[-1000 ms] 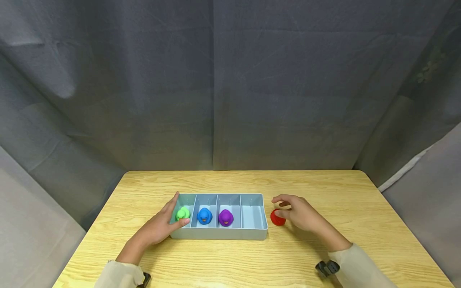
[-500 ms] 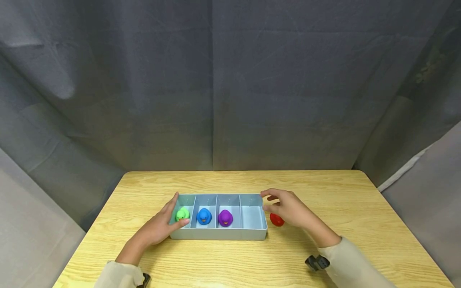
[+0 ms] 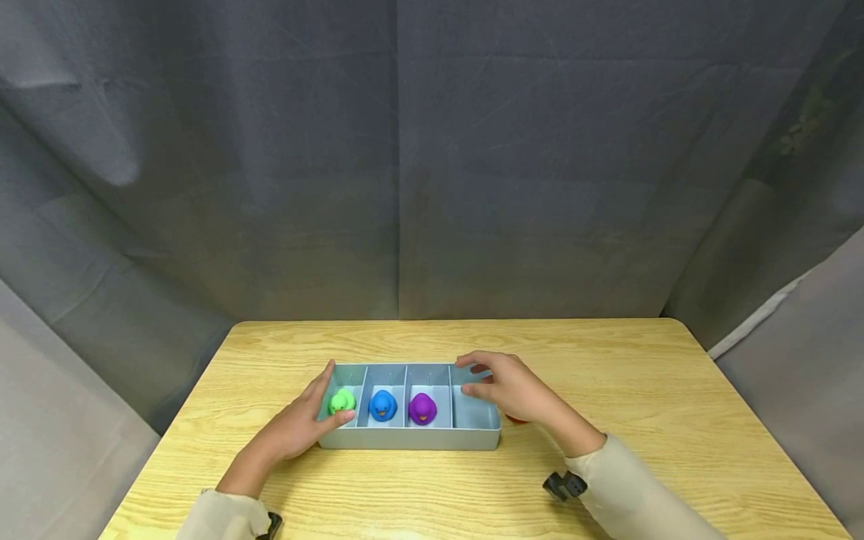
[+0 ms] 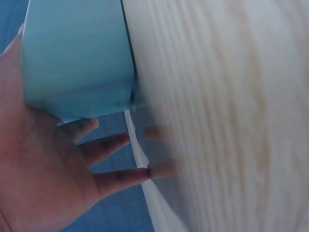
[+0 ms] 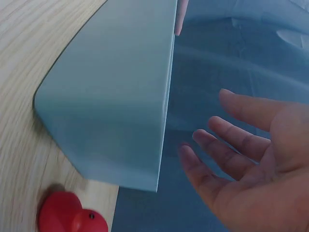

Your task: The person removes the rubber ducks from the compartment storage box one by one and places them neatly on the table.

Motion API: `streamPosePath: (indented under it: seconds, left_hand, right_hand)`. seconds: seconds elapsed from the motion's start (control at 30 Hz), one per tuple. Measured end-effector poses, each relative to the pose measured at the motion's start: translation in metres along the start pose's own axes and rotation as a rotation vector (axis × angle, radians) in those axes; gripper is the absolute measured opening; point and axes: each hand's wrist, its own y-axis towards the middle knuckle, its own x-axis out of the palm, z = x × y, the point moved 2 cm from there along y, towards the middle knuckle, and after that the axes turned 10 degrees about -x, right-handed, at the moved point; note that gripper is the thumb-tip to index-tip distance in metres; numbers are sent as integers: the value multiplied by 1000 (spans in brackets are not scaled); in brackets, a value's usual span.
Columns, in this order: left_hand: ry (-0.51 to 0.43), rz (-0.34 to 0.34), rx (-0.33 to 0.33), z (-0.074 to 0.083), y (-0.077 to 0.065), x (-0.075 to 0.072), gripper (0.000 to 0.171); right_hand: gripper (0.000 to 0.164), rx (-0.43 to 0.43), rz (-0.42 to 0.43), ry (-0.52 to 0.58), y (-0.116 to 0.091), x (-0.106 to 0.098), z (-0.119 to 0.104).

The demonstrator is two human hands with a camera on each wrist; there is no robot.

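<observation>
A pale blue-grey box (image 3: 408,439) with a row of compartments lies on the table. From left to right, it holds a green rubber duck (image 3: 342,402), a blue rubber duck (image 3: 382,406) and a purple rubber duck (image 3: 422,409). My left hand (image 3: 295,426) rests against the box's left end with straight, spread fingers, its thumb over the front rim. Above the rightmost compartment hovers my right hand (image 3: 511,384), fingers loosely bent and holding nothing. A red rubber duck (image 5: 60,215) sits on the table beyond the box's right end; my right hand mostly hides it in the head view.
The wooden table (image 3: 418,495) extends around the box on all sides. Behind it hangs a dark grey curtain (image 3: 432,187). Each wrist carries a small black device, such as the right one (image 3: 565,486).
My right hand has moved left from the red rubber duck to over the rightmost compartment, leaving the duck on the table. My left hand and the box have hardly moved.
</observation>
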Motion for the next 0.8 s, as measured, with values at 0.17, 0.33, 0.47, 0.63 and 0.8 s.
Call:
streamPosePath:
  seconds: [0.17,0.33,0.47,0.63,0.8]
  left_hand:
    - [-7,-2,-2,1,0,0,104]
    - [-9,-6,-5,1,-1,-1,104]
    - [-9,-6,-4,1,-1,-1,104]
    - [-6,-1,3,1,-1,-1,103]
    - [-4,0,6,2,-2,-2,102]
  right_hand:
    - [36,14,-12,23,6,10,-2]
    - [34,17,-24,10,11,20,-2]
    - [33,30,-31,12,13,27,-2]
    - [34,-4,-49,-32,16,35,-1]
    - [36,6,-64,-22,18,42,2]
